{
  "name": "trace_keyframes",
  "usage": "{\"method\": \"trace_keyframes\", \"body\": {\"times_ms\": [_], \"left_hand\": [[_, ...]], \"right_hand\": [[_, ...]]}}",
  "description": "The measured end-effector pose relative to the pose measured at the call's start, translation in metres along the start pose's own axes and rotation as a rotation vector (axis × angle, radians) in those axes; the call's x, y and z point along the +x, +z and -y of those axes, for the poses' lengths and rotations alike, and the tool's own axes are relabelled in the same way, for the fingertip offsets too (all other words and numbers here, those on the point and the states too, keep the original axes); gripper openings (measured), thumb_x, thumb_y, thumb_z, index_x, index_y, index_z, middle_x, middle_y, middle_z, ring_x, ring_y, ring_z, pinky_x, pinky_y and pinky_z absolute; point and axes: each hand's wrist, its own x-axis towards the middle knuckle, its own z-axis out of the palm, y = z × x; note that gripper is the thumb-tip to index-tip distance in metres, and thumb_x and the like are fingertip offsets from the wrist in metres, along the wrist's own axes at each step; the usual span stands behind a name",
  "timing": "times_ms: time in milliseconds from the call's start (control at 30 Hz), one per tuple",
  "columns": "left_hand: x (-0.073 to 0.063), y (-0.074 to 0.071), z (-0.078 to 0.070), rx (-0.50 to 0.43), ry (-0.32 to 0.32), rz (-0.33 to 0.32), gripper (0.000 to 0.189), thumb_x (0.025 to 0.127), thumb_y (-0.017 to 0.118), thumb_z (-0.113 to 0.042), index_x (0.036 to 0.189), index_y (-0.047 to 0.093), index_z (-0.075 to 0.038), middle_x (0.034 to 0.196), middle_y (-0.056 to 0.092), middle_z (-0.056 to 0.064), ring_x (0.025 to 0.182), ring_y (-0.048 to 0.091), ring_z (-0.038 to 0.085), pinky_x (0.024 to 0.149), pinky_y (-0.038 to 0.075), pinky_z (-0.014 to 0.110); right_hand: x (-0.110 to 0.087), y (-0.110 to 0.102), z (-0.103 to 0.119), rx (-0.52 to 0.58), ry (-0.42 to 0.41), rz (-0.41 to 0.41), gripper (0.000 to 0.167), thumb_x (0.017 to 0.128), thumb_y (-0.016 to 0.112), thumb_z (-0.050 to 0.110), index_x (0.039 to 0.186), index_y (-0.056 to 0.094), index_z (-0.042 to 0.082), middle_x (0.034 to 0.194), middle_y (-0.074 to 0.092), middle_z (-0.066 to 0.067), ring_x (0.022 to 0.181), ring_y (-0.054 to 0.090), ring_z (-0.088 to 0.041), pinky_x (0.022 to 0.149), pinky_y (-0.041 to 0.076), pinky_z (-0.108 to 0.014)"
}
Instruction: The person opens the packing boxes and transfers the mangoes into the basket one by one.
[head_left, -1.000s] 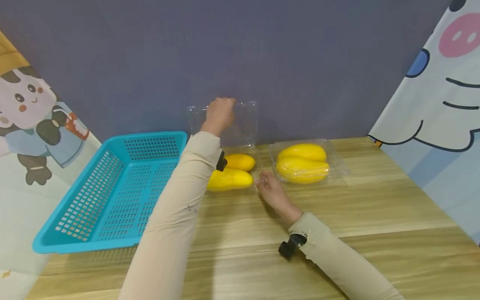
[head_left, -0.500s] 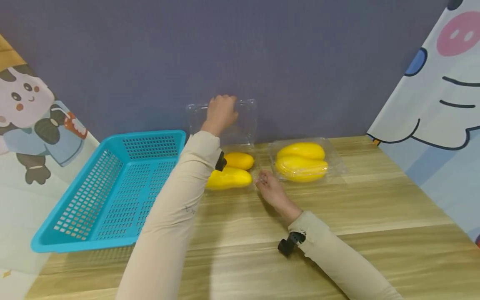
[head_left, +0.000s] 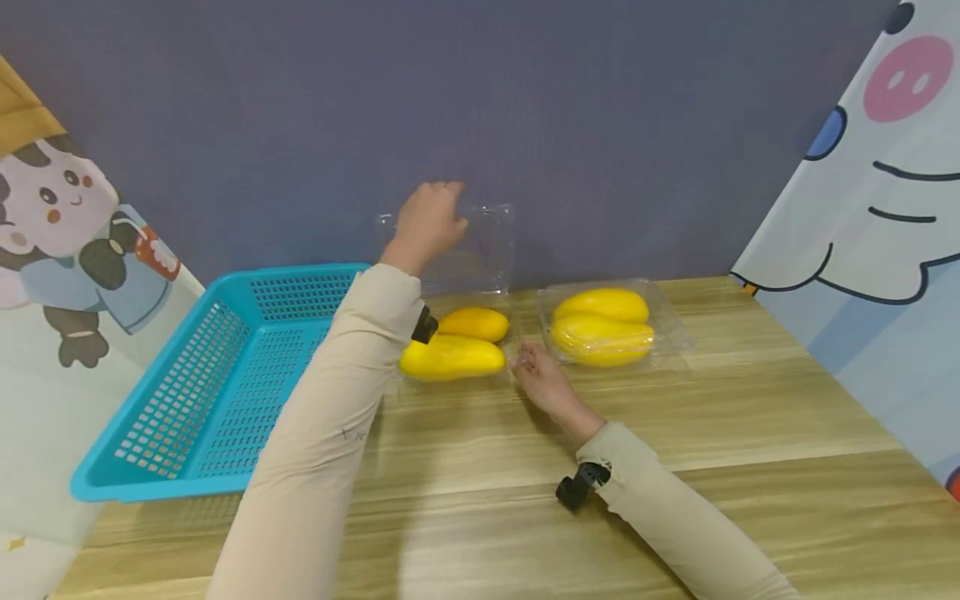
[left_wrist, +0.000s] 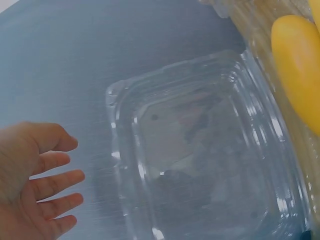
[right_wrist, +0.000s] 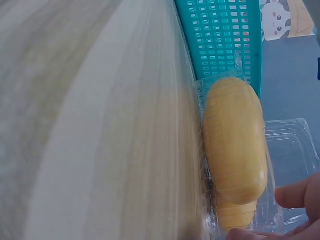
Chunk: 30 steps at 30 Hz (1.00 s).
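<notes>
A clear plastic clamshell box [head_left: 512,340] stands on the table with two long, smooth yellow fruits [head_left: 452,358] in it. Its lid [head_left: 487,250] is raised against the back wall. My left hand [head_left: 426,223] is just past the lid's top edge. In the left wrist view its fingers [left_wrist: 60,185] are loosely spread and apart from the lid, holding nothing. My right hand [head_left: 543,379] grips the box's right edge. In the right wrist view the thumb [right_wrist: 292,195] and a fingertip lie on either side of that edge; the other fingers are mostly hidden.
Right of my right hand stands a second clear box [head_left: 667,325] with two yellow fruits [head_left: 603,337], its lid down. To the left is a turquoise perforated basket [head_left: 172,490]. A grey wall [head_left: 637,142] closes off the table's [head_left: 712,442] back.
My left hand has let go of the raised lid's top edge and shifted slightly left and up. The lid stays upright. My right hand has not moved.
</notes>
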Motion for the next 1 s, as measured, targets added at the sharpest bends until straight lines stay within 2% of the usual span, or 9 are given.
{"method": "trace_keyframes", "body": {"times_ms": [167,333,533,700,800,1000], "left_hand": [[-0.009,-0.009,0.002,-0.008,0.019,0.039,0.054,0.092,0.053,-0.018,0.142,0.039,-0.004,0.139,0.047,0.017,0.128,0.043,0.035,0.105,0.037,0.044],[-0.018,-0.015,0.005,0.008,0.043,0.116,0.055,0.093,0.056,-0.02,0.142,0.039,-0.003,0.138,0.049,0.017,0.124,0.047,0.034,0.104,0.039,0.045],[-0.028,-0.017,0.007,0.009,0.075,0.251,0.057,0.093,0.057,-0.022,0.143,0.037,-0.003,0.143,0.044,0.015,0.129,0.042,0.033,0.107,0.035,0.045],[-0.035,-0.017,0.006,-0.039,0.09,0.35,0.056,0.093,0.058,-0.026,0.142,0.04,-0.005,0.145,0.042,0.012,0.132,0.039,0.031,0.109,0.032,0.044],[-0.038,-0.015,0.005,-0.063,0.102,0.428,0.057,0.093,0.058,-0.031,0.142,0.04,-0.008,0.143,0.044,0.012,0.13,0.041,0.03,0.106,0.035,0.045],[-0.044,-0.008,0.005,-0.089,0.105,0.571,0.061,0.092,0.061,-0.03,0.144,0.038,-0.009,0.138,0.047,0.016,0.126,0.045,0.031,0.103,0.038,0.046]], "right_hand": [[0.002,-0.001,-0.002,0.009,-0.005,0.011,0.055,0.098,0.048,0.012,0.141,0.024,-0.014,0.143,0.033,-0.032,0.132,0.034,-0.042,0.107,0.033,-0.048],[0.004,-0.001,-0.002,0.032,-0.009,0.03,0.055,0.098,0.047,0.011,0.14,0.023,-0.015,0.143,0.031,-0.033,0.132,0.034,-0.043,0.107,0.033,-0.049],[0.004,-0.002,0.0,0.048,-0.006,0.044,0.055,0.098,0.046,0.011,0.141,0.022,-0.015,0.143,0.031,-0.033,0.131,0.035,-0.042,0.106,0.034,-0.049],[0.003,-0.004,0.001,0.055,-0.011,0.047,0.054,0.098,0.046,0.011,0.14,0.024,-0.014,0.141,0.032,-0.034,0.13,0.035,-0.043,0.106,0.035,-0.051],[0.002,-0.006,0.001,0.06,-0.008,0.041,0.054,0.098,0.047,0.011,0.14,0.025,-0.014,0.14,0.033,-0.035,0.13,0.035,-0.044,0.106,0.034,-0.051],[0.0,-0.007,0.003,0.055,0.022,0.04,0.054,0.098,0.047,0.014,0.141,0.025,-0.01,0.142,0.033,-0.031,0.132,0.034,-0.041,0.107,0.033,-0.049]]}}
